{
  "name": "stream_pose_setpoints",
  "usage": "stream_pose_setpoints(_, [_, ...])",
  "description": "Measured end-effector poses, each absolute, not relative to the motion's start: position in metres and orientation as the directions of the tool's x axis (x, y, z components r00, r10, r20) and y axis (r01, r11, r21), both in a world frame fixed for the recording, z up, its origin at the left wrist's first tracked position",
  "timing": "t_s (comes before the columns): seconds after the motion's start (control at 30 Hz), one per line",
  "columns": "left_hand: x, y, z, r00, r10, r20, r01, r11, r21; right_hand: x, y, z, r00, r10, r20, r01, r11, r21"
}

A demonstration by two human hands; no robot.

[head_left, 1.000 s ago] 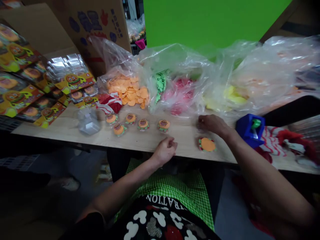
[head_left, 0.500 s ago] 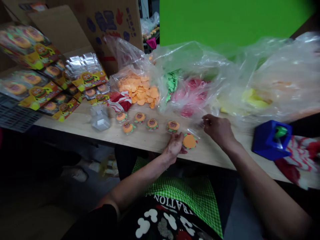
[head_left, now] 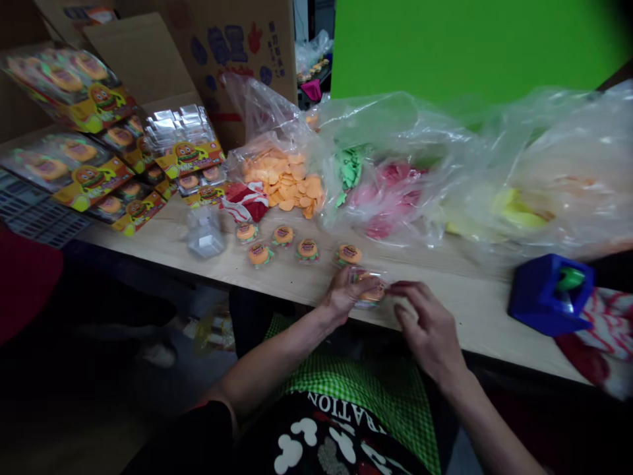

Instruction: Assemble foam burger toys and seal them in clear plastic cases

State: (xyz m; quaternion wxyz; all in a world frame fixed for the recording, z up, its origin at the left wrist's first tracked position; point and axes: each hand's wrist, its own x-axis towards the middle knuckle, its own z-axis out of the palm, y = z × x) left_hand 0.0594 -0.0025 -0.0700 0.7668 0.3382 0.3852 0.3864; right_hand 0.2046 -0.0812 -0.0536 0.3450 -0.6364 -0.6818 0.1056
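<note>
Near the table's front edge, my left hand (head_left: 343,293) is closed on a small toy burger in a clear plastic case (head_left: 370,290), its thumb lying across the top. A printed label shows on the burger's orange bun. My right hand (head_left: 428,323) is at the right side of that case, fingertips touching its edge, with thumb and fingers apart. Just behind my left hand lies another cased toy burger (head_left: 348,253). Several more cased burgers (head_left: 307,249) are spread to the left on the table, beside a stack of clear empty cases (head_left: 205,234).
Plastic bags along the back hold orange discs (head_left: 287,181), green pieces (head_left: 349,168), pink pieces (head_left: 390,191) and yellow pieces (head_left: 519,208). A blue tape dispenser (head_left: 548,297) stands at right by a red-white cloth (head_left: 613,323). Packed burger display boxes (head_left: 99,178) are piled at left.
My right hand has moved left and nearer, onto the case in my left hand. The burger earlier showed a plain orange disc; now a labelled bun faces up under clear plastic.
</note>
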Motion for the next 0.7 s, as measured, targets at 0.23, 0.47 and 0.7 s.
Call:
stream_pose_setpoints(0.23, [0.046,-0.011,-0.044,0.544,0.825,-0.153,-0.272,0.346,0.898,0.221,-0.058,-0.050,0.073,0.997,0.016,0.320,-0.008,-0.948])
stream_pose_setpoints(0.47, [0.044,-0.009,-0.038,0.471,0.872,-0.134,-0.246,0.275,0.929,0.201,-0.061,-0.061,0.176,0.981,0.084,0.179,0.051,-0.982])
stream_pose_setpoints(0.7, [0.060,-0.008,-0.033,0.191,0.981,-0.017,-0.392,0.092,0.915,0.168,-0.067,-0.074,0.330,0.936,0.121,0.032,0.117,-0.993])
